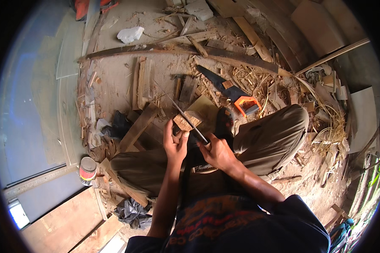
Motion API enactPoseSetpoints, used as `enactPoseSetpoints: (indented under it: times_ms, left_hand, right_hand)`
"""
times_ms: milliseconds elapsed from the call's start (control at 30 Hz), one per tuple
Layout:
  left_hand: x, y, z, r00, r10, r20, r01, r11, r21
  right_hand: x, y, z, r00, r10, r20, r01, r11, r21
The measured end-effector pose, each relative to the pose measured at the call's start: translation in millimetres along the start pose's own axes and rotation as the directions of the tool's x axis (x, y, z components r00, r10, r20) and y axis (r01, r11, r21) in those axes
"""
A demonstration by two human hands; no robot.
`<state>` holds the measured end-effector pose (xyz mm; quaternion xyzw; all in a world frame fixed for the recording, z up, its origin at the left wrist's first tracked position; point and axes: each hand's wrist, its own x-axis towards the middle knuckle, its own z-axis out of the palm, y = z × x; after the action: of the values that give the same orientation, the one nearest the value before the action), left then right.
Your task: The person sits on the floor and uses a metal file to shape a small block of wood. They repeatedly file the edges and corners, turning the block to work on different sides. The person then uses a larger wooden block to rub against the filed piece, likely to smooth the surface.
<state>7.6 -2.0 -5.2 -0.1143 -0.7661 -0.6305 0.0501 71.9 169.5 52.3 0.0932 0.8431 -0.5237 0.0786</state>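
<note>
Wood block (182,123), rough and tan, occupies left grip (175,144); right grip (219,153) holds slim tool (190,122).

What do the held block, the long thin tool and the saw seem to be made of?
The block looks like raw, unpainted wood: tan, with a rough face. The tool is probably dull metal, being dark, thin and straight. The saw blade, flat and dark, may be coated steel; its orange handle looks like plastic, from its bright, even colour.
</note>
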Motion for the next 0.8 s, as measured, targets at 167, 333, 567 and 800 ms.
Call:
enactPoseSetpoints:
  times_ms: [167,333,567,800]
  left_hand:
    - [4,-2,-11,0.993,0.074,0.089,-0.094,0.967,0.236]
    - [5,7,1,1.000,0.028,0.014,-0.030,0.992,0.123]
    - [-1,0,-2,0.997,-0.071,-0.022,0.071,0.997,0.002]
    - [-7,-9,-2,0.998,0.045,-0.037,-0.046,0.999,-0.012]
  right_hand:
    - [-2,-39,-22,0.998,0.059,0.000,-0.058,0.979,0.197]
    - [-1,-12,2,0.997,-0.013,-0.076,0.022,0.991,0.130]
    - [-1,-26,-15,1.000,0.022,-0.010,-0.020,0.984,0.179]
    - [0,3,1,0.999,0.035,0.023,-0.034,0.999,-0.038]
